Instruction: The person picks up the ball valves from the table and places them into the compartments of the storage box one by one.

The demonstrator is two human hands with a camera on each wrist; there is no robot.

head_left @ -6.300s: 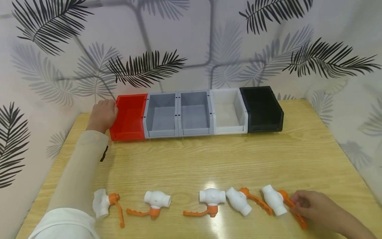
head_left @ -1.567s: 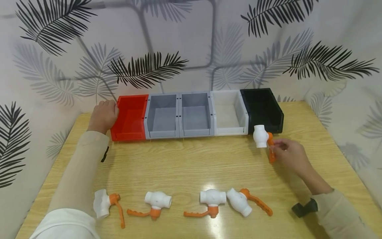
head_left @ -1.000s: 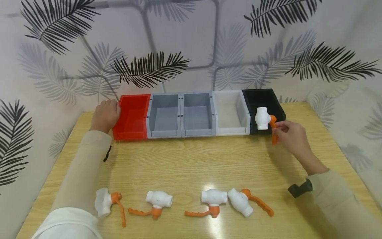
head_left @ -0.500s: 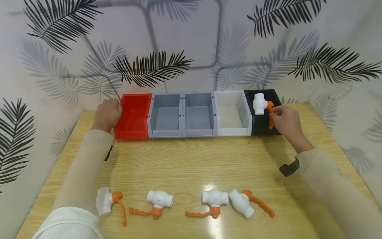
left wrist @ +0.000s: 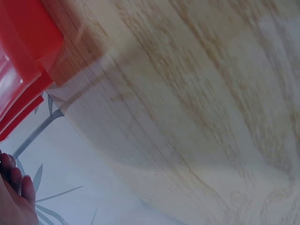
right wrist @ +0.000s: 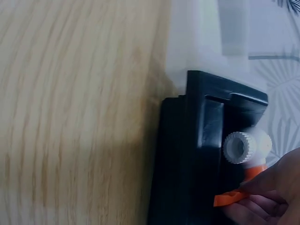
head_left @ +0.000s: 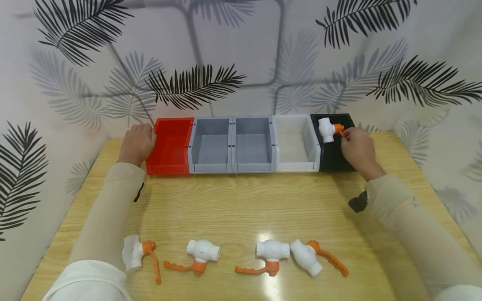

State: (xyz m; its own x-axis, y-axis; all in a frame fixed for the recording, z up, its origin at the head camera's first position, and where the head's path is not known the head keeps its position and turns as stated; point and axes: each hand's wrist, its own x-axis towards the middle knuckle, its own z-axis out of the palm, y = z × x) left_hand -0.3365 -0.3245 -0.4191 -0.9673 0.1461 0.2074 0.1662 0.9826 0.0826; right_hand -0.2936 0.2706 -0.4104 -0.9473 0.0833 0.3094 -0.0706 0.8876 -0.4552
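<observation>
My right hand [head_left: 359, 148] pinches the orange lever handle [right wrist: 229, 198] of a white plastic ball valve [head_left: 326, 130]. The valve is over the black bin [right wrist: 176, 154], its white body toward the bin's back left. In the right wrist view one ridged pipe end faces the camera, and my fingertips cover part of the lever. At the far left, my left hand [head_left: 137, 142] grips the upper left edge of the red bin [head_left: 169, 146]; its curled fingers [left wrist: 28, 187] show at the lower left corner of the left wrist view.
Between the red and black bins stand two grey bins [head_left: 211, 144] and a white bin [head_left: 295, 142]. Several more ball valves [head_left: 203, 251] with orange levers lie in a row along the near side of the wooden table [head_left: 241, 200]. A leaf-patterned wall covering [head_left: 241, 50] rises behind.
My right hand has picked up the rightmost ball valve from the table and carried it away from me to over the black bin. My left hand has stayed at the red bin.
</observation>
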